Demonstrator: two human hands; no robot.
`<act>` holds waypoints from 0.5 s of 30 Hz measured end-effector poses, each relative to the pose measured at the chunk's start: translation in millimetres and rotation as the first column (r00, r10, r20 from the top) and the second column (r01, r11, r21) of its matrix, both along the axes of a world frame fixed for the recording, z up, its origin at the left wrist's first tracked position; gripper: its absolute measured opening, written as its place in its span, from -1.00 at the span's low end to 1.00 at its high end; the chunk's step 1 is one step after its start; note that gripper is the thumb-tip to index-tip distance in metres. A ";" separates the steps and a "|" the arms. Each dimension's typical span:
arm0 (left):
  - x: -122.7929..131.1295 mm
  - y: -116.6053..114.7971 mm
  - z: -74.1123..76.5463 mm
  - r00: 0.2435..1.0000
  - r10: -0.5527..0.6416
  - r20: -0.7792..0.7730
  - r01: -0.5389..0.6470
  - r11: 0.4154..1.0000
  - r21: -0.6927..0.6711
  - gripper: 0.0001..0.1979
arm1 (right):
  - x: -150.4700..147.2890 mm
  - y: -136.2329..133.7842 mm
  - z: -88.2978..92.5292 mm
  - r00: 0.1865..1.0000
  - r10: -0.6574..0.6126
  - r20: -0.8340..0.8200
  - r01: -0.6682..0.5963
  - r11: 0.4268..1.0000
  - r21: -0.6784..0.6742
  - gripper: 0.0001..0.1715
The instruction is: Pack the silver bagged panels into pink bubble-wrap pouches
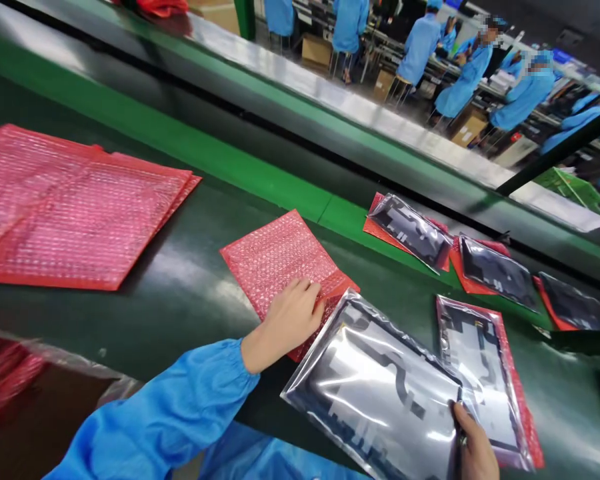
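My left hand (291,321), in a blue sleeve, has its fingers curled closed on the open-end edge of a pink bubble-wrap bag (285,257) lying flat on the dark green surface. With thumb on top, my right hand (475,445) grips the right edge of a flat grey-and-black panel in clear plastic (380,380). The panel is held tilted, its upper left corner close to the bag's mouth by my left fingers. Just right of it, another wrapped panel (485,373) lies on a pink bubble bag.
To the left lie large pink bubble-wrap bags (90,213), overlapping. Along the green rail (260,190) are several wrapped panels (500,270) on pink bags. A dark post (560,150) slants at right. Beyond the metal ledge (330,107), people in blue coats work at benches.
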State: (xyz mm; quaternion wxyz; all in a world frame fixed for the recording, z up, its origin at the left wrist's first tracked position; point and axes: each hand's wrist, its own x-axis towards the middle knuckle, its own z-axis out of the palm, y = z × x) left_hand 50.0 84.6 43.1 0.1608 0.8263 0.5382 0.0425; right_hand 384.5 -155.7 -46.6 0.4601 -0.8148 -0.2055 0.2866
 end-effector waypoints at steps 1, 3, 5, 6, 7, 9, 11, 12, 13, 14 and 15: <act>0.5 0.2 0.5 1.000 0.004 0.000 -0.004 1.000 -0.001 -0.73 | -4.8 3.3 0.7 0.999 -0.011 0.044 0.011 1.000 -0.002 -0.48; 1.3 -1.1 0.7 1.000 0.012 -0.003 -0.012 1.000 0.005 -0.68 | -13.0 9.5 3.7 0.990 -0.018 0.141 0.023 0.999 -0.028 -0.48; 2.7 -4.2 -0.5 1.000 0.006 -0.008 -0.005 1.000 0.015 -0.68 | -18.5 15.2 8.8 0.978 -0.024 0.206 0.041 0.996 -0.076 -0.45; 3.6 -6.3 -1.7 1.000 0.000 -0.009 0.001 1.000 0.021 -0.70 | -20.3 18.0 11.9 0.976 -0.033 0.213 0.058 0.992 -0.109 -0.44; 4.9 -8.5 -3.1 1.000 -0.006 -0.009 0.006 1.000 0.026 -0.72 | -21.7 21.2 15.3 0.977 -0.053 0.208 0.084 0.986 -0.145 -0.43; 7.8 -12.6 -6.8 1.000 -0.008 -0.007 0.008 0.999 0.041 -0.73 | -24.1 28.6 22.4 0.981 -0.092 0.173 0.127 0.970 -0.207 -0.44; 10.7 -15.7 -11.1 1.000 0.001 -0.002 -0.001 0.998 0.066 -0.73 | -27.2 37.6 29.1 0.986 -0.108 0.128 0.136 0.962 -0.238 -0.43; 11.7 -17.2 -13.7 1.000 0.003 0.004 -0.004 0.997 0.081 -0.73 | -29.0 42.6 31.9 0.988 -0.106 0.111 0.131 0.961 -0.242 -0.42; 12.3 -18.9 -16.7 1.000 0.003 0.011 -0.004 0.996 0.095 -0.75 | -30.8 47.7 34.0 0.990 -0.102 0.102 0.124 0.963 -0.239 -0.41; 12.2 -21.2 -20.4 1.000 0.000 0.020 -0.002 0.994 0.105 -0.76 | -32.4 52.8 35.3 0.991 -0.094 0.099 0.115 0.966 -0.231 -0.39; 11.4 -24.4 -25.1 1.000 -0.005 0.029 0.002 0.994 0.114 -0.74 | -33.4 57.7 35.6 0.992 -0.086 0.097 0.105 0.970 -0.218 -0.38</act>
